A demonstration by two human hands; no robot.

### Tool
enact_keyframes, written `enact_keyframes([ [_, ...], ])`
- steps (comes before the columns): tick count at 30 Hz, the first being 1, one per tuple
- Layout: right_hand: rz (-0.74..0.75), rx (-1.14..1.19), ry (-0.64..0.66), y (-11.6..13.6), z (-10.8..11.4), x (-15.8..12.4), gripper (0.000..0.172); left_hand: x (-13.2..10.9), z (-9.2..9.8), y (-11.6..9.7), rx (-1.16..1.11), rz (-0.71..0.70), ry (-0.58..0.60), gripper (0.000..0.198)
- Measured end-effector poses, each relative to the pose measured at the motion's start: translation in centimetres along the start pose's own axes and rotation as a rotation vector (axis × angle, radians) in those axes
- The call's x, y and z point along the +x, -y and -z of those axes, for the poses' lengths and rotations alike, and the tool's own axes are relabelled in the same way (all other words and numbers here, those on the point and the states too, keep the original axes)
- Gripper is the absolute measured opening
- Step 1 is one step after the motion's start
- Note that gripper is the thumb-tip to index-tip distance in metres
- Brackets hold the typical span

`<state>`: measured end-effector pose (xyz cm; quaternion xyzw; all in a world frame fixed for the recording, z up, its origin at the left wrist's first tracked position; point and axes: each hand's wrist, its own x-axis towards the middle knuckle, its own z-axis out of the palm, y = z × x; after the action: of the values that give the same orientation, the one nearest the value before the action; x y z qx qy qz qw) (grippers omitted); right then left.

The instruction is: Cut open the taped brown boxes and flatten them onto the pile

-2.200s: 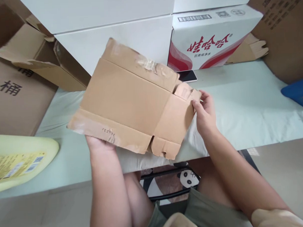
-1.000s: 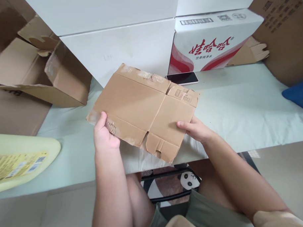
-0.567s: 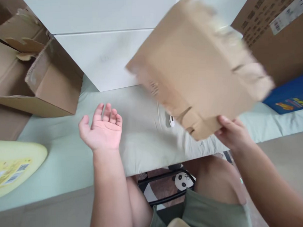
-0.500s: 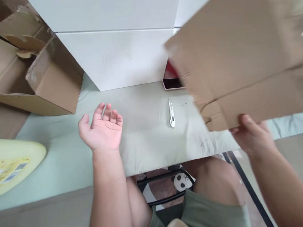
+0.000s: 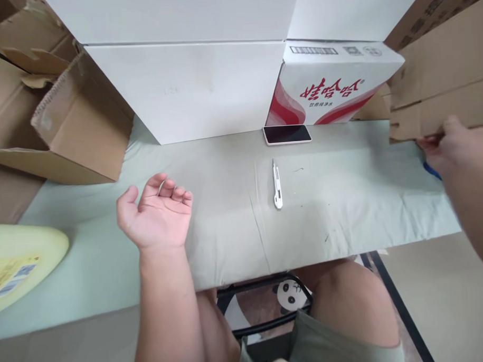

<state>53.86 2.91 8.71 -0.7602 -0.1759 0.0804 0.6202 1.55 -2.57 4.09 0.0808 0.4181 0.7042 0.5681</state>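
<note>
- Your left hand lay open and empty, palm up, on the table, left of the white knife.
- Your right hand pinched the flat cardboard, far right of the knife.
- That cardboard looked light and bendy, so its edge was a good place to hold.
- A phone lay just behind the knife.

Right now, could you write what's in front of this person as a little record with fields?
left hand: left hand open, palm up, holding nothing, over the pale green cloth
right hand: right hand grips the flattened cardboard at the far right
on the cloth: white utility knife, dark phone
behind: white boxes, red-and-white carton
left side: open brown box, yellow object
</note>
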Motion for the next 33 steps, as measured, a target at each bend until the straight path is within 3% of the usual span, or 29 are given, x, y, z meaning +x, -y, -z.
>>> enact_keyframes([
  [3,-0.185,-0.091,0.101,1.7,-3.5,1.8,0.036,-0.2,-0.7,-0.2,-0.042,0.024,-0.091,0.039],
  [7,-0.261,-0.172,0.246,0.6,-5.4,1.1,0.032,-0.2,-1.4,-0.3,-0.067,0.033,-0.129,0.041],
  [14,-0.287,-0.258,0.401,-3.6,-4.0,-2.1,0.021,0.1,-0.9,-0.1,-0.035,0.037,-0.051,0.04],
  [18,-0.25,-0.324,0.48,-2.7,-2.7,-4.1,0.016,0.1,0.0,-0.6,-0.065,0.017,-0.038,0.042],
  [21,-0.16,-0.373,0.564,-0.6,-3.0,-6.7,0.017,0.0,1.0,-1.1,-0.078,-0.001,0.024,0.041],
  [26,0.107,-0.413,0.854,3.2,-7.1,-15.4,0.023,-0.1,2.6,-2.3,-0.161,-0.017,0.038,0.035],
  [33,0.49,-0.333,1.47,6.1,-15.3,-35.2,0.008,-0.4,5.0,-4.7,-0.257,-0.075,0.059,0.031],
])
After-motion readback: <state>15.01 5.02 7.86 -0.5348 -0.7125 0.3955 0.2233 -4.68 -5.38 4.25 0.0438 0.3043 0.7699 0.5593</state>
